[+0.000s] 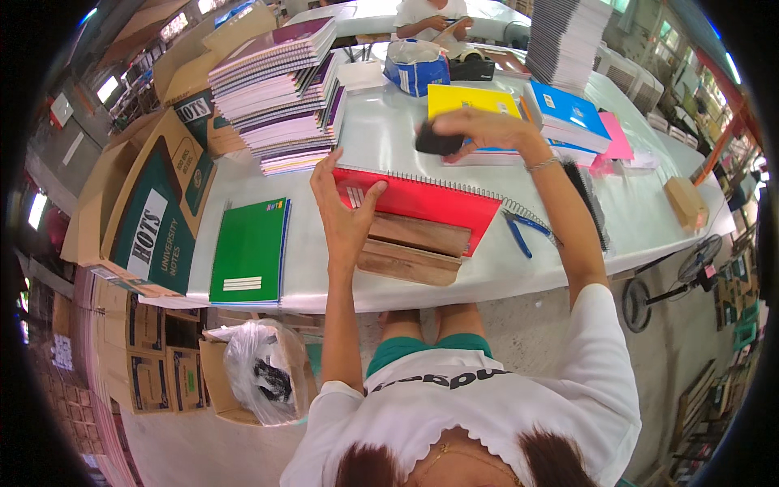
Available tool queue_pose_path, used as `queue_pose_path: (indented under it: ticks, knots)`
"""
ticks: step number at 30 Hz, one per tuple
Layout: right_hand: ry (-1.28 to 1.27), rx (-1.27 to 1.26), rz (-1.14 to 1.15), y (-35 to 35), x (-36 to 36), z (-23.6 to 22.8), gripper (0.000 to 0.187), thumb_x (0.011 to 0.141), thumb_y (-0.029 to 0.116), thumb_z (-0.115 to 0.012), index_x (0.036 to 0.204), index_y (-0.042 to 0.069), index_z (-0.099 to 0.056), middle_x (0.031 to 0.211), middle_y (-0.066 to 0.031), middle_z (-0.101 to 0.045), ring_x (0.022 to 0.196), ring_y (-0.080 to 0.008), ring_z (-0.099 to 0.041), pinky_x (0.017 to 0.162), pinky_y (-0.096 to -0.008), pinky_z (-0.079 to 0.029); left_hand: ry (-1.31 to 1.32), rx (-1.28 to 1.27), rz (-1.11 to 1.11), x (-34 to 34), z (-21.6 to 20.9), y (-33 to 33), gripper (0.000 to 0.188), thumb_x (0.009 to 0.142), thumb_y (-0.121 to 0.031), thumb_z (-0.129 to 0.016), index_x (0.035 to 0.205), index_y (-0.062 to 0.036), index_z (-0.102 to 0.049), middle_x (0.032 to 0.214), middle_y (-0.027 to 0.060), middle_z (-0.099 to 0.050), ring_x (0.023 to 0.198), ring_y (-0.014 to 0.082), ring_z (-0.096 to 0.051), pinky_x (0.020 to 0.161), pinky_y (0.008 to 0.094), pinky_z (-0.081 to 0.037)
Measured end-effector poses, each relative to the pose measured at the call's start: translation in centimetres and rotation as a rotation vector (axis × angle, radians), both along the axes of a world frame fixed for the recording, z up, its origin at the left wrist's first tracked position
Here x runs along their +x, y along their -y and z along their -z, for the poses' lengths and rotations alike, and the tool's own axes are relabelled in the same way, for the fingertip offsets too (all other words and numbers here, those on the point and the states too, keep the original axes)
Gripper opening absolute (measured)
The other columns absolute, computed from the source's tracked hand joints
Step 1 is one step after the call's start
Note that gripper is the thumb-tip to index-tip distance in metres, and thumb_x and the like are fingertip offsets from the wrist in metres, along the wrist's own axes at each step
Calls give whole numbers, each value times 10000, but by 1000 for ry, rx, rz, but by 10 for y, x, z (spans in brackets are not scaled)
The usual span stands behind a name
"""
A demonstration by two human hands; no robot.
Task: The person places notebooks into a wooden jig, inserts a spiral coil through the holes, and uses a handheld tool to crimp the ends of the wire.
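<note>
Clamping a red notebook (442, 207) at the centre of the clock with the left hand (345, 207), thumb on the cover and fingertips at the 10 o'clock corner. Tilted up just behind a brown wooden block (414, 256) at 6 o'clock, over a pale table (380, 118), with a wire coil (442, 184) running along the upper edge and out past the 3 o'clock end. Gripping a black object (439, 140), too blurred to name, in the right hand (491, 128), raised at 1 o'clock, apart from the left. Can see blue-handled pliers (520, 238) between 3 and 4 o'clock, beside the loose stretch of coil; a yellow notebook (466, 97) at 1; a blue-covered pile (570, 114) at 2; a stack of spiral notebooks (280, 105) at 10; an open carton (182, 183) at 9; a green notebook (250, 243) between 8 and 9.
</note>
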State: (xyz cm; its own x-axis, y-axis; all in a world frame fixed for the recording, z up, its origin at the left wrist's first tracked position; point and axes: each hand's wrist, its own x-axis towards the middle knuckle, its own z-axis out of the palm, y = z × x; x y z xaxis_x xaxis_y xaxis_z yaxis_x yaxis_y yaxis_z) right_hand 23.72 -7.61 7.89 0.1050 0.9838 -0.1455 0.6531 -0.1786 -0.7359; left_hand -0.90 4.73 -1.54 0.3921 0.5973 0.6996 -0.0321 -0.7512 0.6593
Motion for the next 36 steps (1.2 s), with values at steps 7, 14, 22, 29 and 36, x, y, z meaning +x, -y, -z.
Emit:
queue_pose_path:
  ticks: [7,14,22,29,36]
  knots:
    - [376,-11,-283,-23,9,12,539,889,432,-635,1290,75,-586,1191,-106,-606,995,-196,-602,788,-304,-579,143,-373,247,5,2,-8,749,819,-201,-759,1431,-63,-351,1112,63,-541,1036,163,-518,958,319,-393]
    - [325,-373,-87,-42,-17,14,580,839,480,-669,1254,78,-617,1156,-118,-631,854,-190,-659,689,-303,-584,183,-568,401,-2,0,-12,638,856,-141,-712,1409,-69,-402,1051,37,-557,986,125,-530,932,278,-396]
    - [254,-387,-160,-45,-33,1,564,840,432,-673,1264,66,-610,1195,-130,-614,878,-216,-658,748,-311,-582,207,-596,431,-5,6,-24,549,871,-100,-690,1366,-60,-455,1029,15,-567,952,100,-540,899,249,-422]
    - [-336,-2,-119,-38,-42,-26,612,826,541,-659,1088,-12,-662,975,-74,-654,701,-193,-643,663,-317,-568,197,-583,419,-14,8,-30,512,897,-130,-666,1363,-65,-464,1018,11,-564,944,93,-529,878,244,-419]
    - [375,-367,14,-66,-8,-7,659,853,515,-646,1254,-5,-590,1096,-118,-642,813,-195,-665,733,-294,-584,220,-608,474,-6,10,-29,487,909,-146,-652,1357,-64,-478,1004,11,-561,944,90,-525,854,242,-421]
